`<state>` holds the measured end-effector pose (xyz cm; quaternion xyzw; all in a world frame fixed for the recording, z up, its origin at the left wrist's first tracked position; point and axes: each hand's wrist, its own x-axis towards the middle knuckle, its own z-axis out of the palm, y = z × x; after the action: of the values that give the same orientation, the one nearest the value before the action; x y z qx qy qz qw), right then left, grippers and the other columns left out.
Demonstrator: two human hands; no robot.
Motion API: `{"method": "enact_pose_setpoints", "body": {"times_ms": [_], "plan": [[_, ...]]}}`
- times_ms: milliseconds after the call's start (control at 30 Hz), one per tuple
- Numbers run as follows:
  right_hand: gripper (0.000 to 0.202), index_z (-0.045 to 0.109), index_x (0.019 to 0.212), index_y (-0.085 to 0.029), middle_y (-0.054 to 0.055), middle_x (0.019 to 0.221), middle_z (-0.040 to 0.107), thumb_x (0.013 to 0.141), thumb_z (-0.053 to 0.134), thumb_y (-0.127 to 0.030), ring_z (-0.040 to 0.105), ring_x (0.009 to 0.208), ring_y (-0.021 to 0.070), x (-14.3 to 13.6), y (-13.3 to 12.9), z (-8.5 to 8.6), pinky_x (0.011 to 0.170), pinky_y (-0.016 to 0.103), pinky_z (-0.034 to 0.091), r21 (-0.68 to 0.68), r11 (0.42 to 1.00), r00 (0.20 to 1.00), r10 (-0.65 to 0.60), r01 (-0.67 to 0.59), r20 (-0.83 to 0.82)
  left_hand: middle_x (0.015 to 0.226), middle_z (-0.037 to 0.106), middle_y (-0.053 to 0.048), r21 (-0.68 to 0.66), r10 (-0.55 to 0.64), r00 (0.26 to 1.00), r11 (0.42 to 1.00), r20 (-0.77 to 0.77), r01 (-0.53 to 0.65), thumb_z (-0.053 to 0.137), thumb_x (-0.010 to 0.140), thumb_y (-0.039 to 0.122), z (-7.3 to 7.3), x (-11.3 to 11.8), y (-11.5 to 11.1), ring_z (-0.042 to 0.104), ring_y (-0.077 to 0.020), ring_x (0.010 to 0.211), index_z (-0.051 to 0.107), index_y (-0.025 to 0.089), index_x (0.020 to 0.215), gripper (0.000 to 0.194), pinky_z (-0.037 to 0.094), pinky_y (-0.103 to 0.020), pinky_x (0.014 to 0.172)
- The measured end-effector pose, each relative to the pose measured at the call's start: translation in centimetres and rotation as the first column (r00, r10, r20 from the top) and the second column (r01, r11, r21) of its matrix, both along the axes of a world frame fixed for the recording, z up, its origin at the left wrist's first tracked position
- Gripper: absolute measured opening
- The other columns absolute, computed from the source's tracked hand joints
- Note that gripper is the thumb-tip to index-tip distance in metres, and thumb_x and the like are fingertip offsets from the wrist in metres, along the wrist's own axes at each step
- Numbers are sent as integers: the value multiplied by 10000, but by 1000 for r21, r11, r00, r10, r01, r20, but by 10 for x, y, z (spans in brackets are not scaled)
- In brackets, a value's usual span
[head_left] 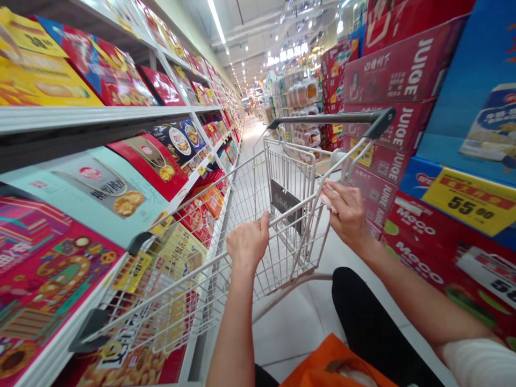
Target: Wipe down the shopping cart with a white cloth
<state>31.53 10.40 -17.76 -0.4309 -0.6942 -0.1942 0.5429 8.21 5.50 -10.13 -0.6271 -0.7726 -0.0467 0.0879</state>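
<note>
A wire shopping cart (298, 161) with a dark handle bar stands sideways in front of me, its basket reaching toward the shelf on the left. My left hand (248, 241) is closed around the top rail of the near side, thumb pointing up. Against the same rail, closer to the handle, my right hand (347, 209) pinches a crumpled whitish cloth (328, 201). Part of that cloth is hidden by the fingers, so whether it is cloth or tissue I cannot tell. A dark grey plate (285, 204) hangs on the cart's wire panel.
Shelves with boxed snacks (91, 185) run along the left, close to the cart's front end. Stacked juice cartons (387, 70) and red Meco boxes (435, 252) line the right. The tiled aisle floor (290, 317) continues ahead between them. My knee (358, 312) is below the right arm.
</note>
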Motion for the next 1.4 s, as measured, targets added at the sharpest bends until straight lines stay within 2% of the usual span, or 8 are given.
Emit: {"method": "enact_pose_setpoints", "body": {"times_ms": [167,333,467,700,867,933,1167,1400], "plan": [[548,573,1362,-229,119,1352,645,854,480,-45,605,1208,278,4,3,1,1013,477,462,-1,998,997,-59,59,-49,910,756,-207,-18,12,1000,1000,-15,-12,38,971,630,-1,1,0,722,-355,899,817,167,941,907,521,-449,781],[496,617,1303,-234,104,1279,685,862,486,-48,625,1154,259,0,2,0,975,449,492,15,1000,999,5,-4,-44,924,757,-210,-27,9,999,1000,-32,-10,28,971,626,0,1,-1,722,-380,910,815,163,941,914,522,-479,787],[491,622,1300,-241,98,1297,671,867,482,-58,605,1176,267,5,10,2,995,474,471,5,999,996,-32,33,-84,921,756,-211,-22,10,1000,1000,-15,-10,39,969,635,1,2,-2,721,-365,906,815,162,948,909,522,-466,789],[481,603,1310,-235,106,1245,685,874,496,-61,618,1129,249,4,2,-8,933,424,497,114,993,1000,-1,4,-27,911,757,-213,-17,16,1000,1000,-18,-17,51,975,624,2,3,-4,724,-335,886,819,156,937,900,526,-429,777],[427,646,1232,-244,102,1252,664,867,506,-72,608,1126,255,23,12,3,963,438,482,118,982,986,-139,150,-92,926,758,-215,-17,18,999,1000,-40,-19,60,983,613,3,3,-6,728,-364,907,813,150,942,885,533,-470,797],[421,658,1200,-242,101,1245,658,849,507,-67,601,1110,258,24,17,-1,960,442,486,119,978,982,-162,174,-101,928,759,-214,-20,27,999,999,-45,-28,65,986,606,3,4,-7,728,-373,916,811,147,947,876,534,-482,804],[485,619,1250,-198,126,1161,657,820,480,-23,589,1085,255,17,6,-42,912,419,504,113,988,994,-105,100,35,952,760,-214,-32,33,999,999,-31,-34,75,990,600,5,7,-8,727,-373,939,812,152,962,864,536,-485,819],[498,611,1298,-207,112,1317,643,852,477,-30,555,1115,261,7,1,-29,968,431,494,32,995,995,-93,92,33,964,762,-206,-40,56,997,998,-44,-58,66,993,588,7,10,-11,727,-372,943,809,155,980,861,541,-490,823]]}}
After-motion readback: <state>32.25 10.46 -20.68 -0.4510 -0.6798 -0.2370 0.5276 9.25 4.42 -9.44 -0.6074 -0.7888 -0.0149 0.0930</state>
